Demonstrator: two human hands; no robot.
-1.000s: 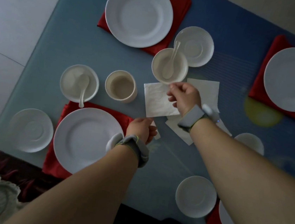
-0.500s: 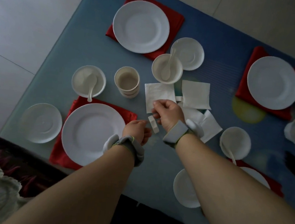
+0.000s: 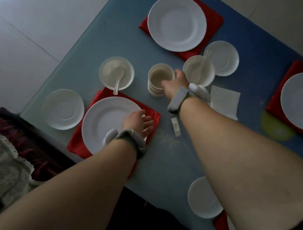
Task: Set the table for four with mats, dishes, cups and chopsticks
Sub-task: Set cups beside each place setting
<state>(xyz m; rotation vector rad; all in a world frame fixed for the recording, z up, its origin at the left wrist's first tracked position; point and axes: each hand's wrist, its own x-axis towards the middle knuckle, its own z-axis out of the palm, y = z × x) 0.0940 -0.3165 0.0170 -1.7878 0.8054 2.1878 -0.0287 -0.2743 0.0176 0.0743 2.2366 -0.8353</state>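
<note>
I am leaning over the blue bench, which is carrying four red mats, each with a white plate; the nearest mat is lying under the big plate just in front of me. My left hand is resting flat with its fingers spread, over the plate's right rim and the mat's corner. My right hand is reaching to the cup, thumb at the rim and fingers curling round its far side, so I am judging it a grip, though the fingers are mostly hidden behind the cup. Just left of the cup a bowl is sitting with a spoon in it; just right, touching my wrist, another bowl is holding its own spoon. A saucer is lying left of the near plate, a white napkin is lying behind my right forearm, and a small white chopstick rest is lying between my arms. I am seeing no chopsticks, so the setting is looking unfinished. The risk here is crowding: lifting the cup carelessly could be knocking my wrist into the bowl beside it and tipping its spoon out, and my forearm could be dragging the napkin or flicking the little rest off its spot.
</note>
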